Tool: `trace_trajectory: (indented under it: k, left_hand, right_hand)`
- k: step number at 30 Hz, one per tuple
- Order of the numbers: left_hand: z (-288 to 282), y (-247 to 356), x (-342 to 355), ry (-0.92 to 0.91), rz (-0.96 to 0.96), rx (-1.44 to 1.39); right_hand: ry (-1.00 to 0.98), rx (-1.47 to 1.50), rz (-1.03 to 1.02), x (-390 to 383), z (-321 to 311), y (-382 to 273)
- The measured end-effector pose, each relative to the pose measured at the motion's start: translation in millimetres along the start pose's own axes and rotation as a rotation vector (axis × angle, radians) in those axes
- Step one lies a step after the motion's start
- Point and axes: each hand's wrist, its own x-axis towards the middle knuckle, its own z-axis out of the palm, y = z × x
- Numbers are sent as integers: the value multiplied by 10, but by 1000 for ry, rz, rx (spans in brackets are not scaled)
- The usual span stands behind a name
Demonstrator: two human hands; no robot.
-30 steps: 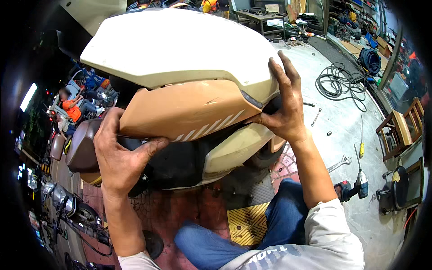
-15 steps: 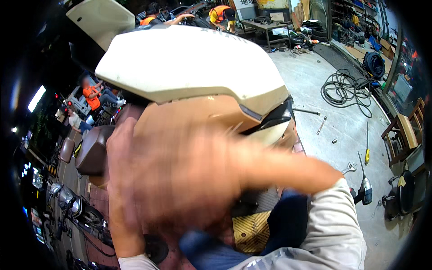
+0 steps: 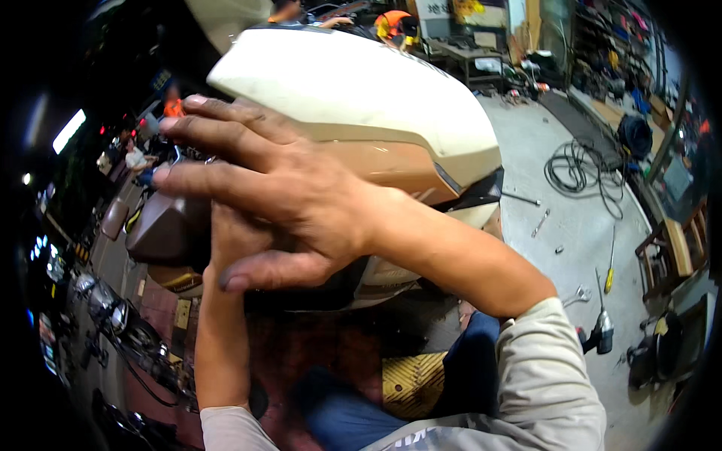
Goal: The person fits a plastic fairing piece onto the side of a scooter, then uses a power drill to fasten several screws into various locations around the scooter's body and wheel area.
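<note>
My right hand (image 3: 282, 188) reaches across from the right with fingers spread and thumb apart, its dirty fingertips pointing left. Nothing shows in it. It overlaps the lower left part of a large white and tan body panel (image 3: 361, 90) on a scooter-like vehicle; I cannot tell whether it touches. Behind it, my left hand (image 3: 237, 240) comes up from below, mostly covered, its fingers hidden. A dark brown, smooth rounded part (image 3: 169, 229) of the vehicle sits just left of both hands.
On the grey floor to the right lie a coiled black hose (image 3: 583, 173), a yellow-handled screwdriver (image 3: 609, 278), an adjustable wrench (image 3: 579, 295) and a power drill (image 3: 602, 331). A yellow ridged ramp (image 3: 410, 383) is near my legs. Co-workers in orange stand beyond; a parked motorcycle (image 3: 113, 312) is at left.
My right hand was a motion blur lower over the vehicle's side; now it is higher, sharper and spread out. The view has shifted, placing the panel a little further right.
</note>
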Motion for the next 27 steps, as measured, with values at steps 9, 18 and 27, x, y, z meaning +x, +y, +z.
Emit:
trace_trajectory:
  k: [9,18,27]
  left_hand:
    - [566,126,-325,457,-477,-1523]
    - [1488,207,-20,843,-585,-1926]
    - [1429,397,167,982,-570,-1767]
  right_hand:
    - [97,-588,249,-49,-1094,411]
    - [-220,-231,961,-361,-1288,1136]
    - [7,36,1351,-381,-1389,1046]
